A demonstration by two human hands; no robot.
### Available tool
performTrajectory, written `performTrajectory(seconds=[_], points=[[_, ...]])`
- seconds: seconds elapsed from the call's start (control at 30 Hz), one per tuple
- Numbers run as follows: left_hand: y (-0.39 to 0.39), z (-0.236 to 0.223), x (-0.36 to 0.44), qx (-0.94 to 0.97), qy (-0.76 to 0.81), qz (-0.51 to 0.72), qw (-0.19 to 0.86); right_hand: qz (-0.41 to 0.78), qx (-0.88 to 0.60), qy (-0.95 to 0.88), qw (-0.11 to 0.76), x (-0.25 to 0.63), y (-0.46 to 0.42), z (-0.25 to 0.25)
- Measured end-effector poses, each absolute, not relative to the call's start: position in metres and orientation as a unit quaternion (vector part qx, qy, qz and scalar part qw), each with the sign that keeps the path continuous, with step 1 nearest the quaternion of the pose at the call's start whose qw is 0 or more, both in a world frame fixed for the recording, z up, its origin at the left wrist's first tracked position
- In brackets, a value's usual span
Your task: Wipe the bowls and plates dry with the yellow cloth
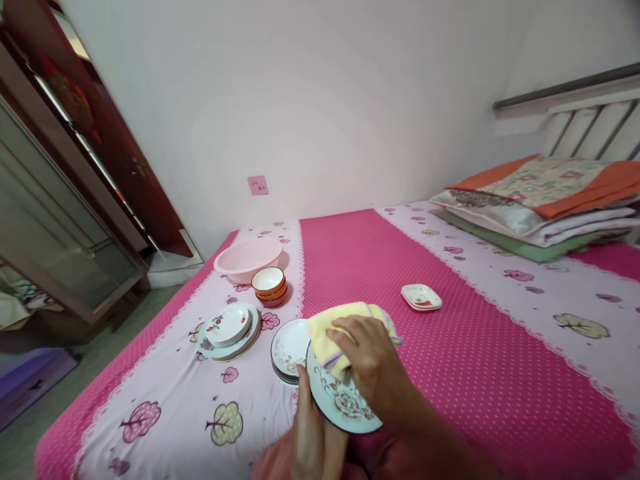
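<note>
Pink basin [249,260], nested bowls [270,291], cloth [324,330] on plate [345,403] in left hand [307,430]

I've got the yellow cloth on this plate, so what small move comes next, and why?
Probably slide the right hand and yellow cloth toward you across the plate: the cloth covers its far part, the flowered near part is uncovered, and the left hand steadies the rim.

Bed [345,263] holds plates [289,343], bowls [270,287], basin [240,273], sm. dishes [421,296] & bedding [543,200].

Home bedroom: patterned bedspread [350,260], folded bedding [535,200], slatted headboard [583,131]; probably wardrobe [55,213] at left.
</note>
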State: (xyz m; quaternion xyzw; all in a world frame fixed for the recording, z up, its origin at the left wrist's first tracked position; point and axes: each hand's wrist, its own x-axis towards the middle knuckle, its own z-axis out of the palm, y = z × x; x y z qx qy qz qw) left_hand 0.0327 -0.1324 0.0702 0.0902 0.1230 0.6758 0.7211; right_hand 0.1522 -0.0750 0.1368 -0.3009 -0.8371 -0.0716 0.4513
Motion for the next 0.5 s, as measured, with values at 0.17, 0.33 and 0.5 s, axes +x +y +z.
performTrajectory(seconds=[0.17,0.33,0.5], points=[[-0.127,0.085,0.021,0.085,0.144,0.701,0.693,-0.106,-0.368,-0.824,0.418,0.177,-0.069,0.128],[-0.121,0.102,0.016,0.059,0.256,0.74,0.62,-0.062,-0.369,-0.836,0.401,0.179,-0.104,0.115],[-0.12,0.099,0.015,0.031,0.228,0.667,0.709,-0.011,-0.292,-0.836,0.465,0.145,-0.131,0.109]])
